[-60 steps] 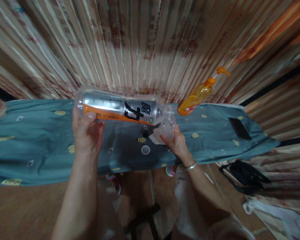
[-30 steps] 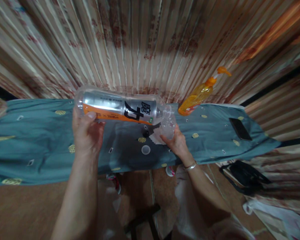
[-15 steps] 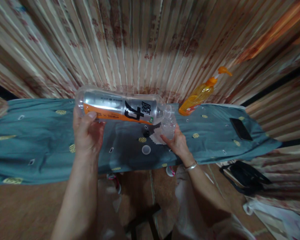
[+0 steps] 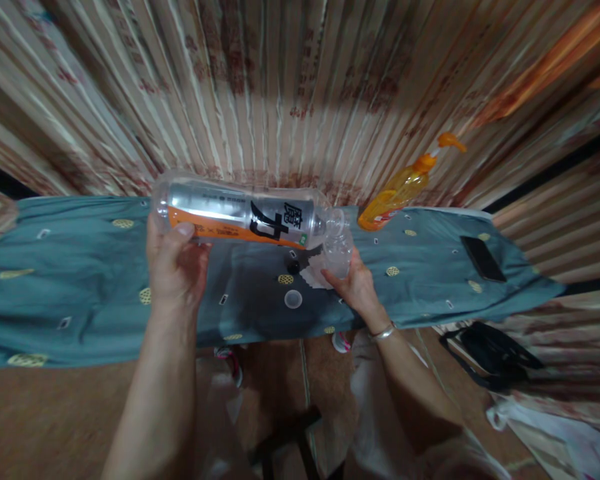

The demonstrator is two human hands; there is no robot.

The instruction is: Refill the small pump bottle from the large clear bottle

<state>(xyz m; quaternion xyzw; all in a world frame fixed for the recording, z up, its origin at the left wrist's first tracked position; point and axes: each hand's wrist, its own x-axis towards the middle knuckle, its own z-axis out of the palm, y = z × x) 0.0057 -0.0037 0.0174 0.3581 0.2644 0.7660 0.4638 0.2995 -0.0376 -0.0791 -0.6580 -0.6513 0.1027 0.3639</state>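
Note:
My left hand point(image 4: 177, 267) is wrapped round the base of a large clear plastic bottle point(image 4: 240, 213) with a silver and orange label. The bottle lies nearly level in the air, its neck pointing right and uncapped. In my right hand point(image 4: 353, 283) is a small clear container point(image 4: 337, 257), held with its mouth against or just under the bottle's neck. Whether liquid is flowing between them I cannot tell. Below, on the cloth, lie a dark bottle cap point(image 4: 293, 267), a round translucent lid point(image 4: 293, 299) and a piece of white paper point(image 4: 314, 273).
A pump bottle of orange liquid point(image 4: 395, 197) stands at the table's back edge. To the right, a black phone point(image 4: 483, 259) lies on the green patterned cloth point(image 4: 90, 267). Pleated curtains hang behind. On the floor at right is a black bag point(image 4: 495, 353); a dark stool point(image 4: 295, 433) is below.
Hardly anything differs. Both hands hold the bottle and the small container in the same place, and the whole view has shifted very slightly.

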